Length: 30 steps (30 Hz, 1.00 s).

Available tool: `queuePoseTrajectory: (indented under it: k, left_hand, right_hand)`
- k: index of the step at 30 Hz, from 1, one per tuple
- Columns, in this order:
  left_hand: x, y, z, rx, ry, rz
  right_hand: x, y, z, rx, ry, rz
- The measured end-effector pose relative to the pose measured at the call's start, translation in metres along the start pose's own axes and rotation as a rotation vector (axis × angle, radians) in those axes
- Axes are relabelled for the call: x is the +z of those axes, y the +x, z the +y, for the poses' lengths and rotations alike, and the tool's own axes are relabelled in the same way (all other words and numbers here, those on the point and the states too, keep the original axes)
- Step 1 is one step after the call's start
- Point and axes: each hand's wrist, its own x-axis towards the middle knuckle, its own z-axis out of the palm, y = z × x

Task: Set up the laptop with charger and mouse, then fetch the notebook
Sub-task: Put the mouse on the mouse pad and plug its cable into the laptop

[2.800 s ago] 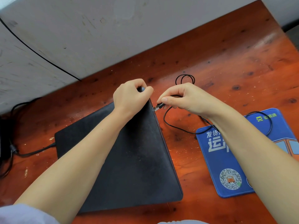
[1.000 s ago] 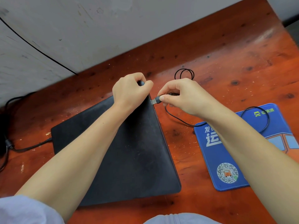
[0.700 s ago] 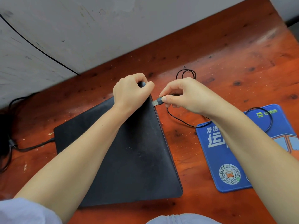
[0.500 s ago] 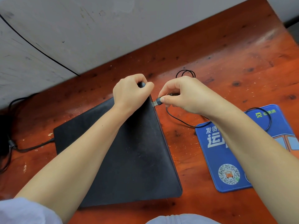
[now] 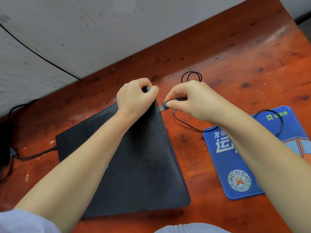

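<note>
Pinching USB plug (image 5: 162, 107) in right hand (image 5: 193, 100), metal tip at closed laptop (image 5: 134, 157) edge; left hand (image 5: 134, 96) grips laptop's far corner.

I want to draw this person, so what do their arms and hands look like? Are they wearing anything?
Both forearms are bare. The left hand and right hand wear no gloves, and no rings, watch or bracelet show. Pale lavender-grey fabric shows at the left upper arm, which looks like a short sleeve. The fingers have short, plain nails where visible.
</note>
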Motion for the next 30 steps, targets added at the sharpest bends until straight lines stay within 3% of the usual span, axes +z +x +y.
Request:
queuePoseTrajectory:
  k: [6,15,30]
  left_hand:
    - [-0.014,-0.001,-0.003,0.033,-0.085,0.022]
    - [-0.035,-0.005,-0.001,0.015,-0.202,0.032]
    - [-0.065,-0.015,-0.001,0.012,-0.346,0.068]
  right_hand:
    - [-0.006,0.002,0.009,-0.059,0.176,0.031]
    - [-0.008,-0.007,-0.01,-0.189,0.236,-0.039]
    - [-0.006,-0.025,-0.049,-0.313,-0.017,0.053]
